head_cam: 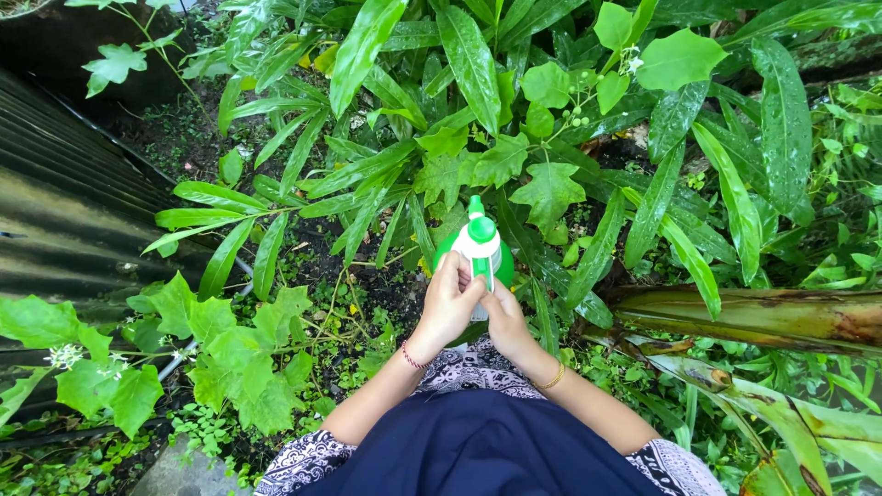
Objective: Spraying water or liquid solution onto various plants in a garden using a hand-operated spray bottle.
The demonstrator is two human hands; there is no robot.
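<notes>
Spray bottle (480, 246) — green body, white trigger head, held chest-high above leafy plants (514, 119).
Left hand (447, 303) wraps the neck, fingers closed on it; right hand (505, 317) clasps it from the other side — nozzle points away.

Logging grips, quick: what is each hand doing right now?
Left hand: closed around the green and white spray bottle.
Right hand: also gripping the spray bottle, from below its head.

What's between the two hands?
Head view: the green spray bottle with its white trigger head, gripped by left hand and right hand.
</notes>
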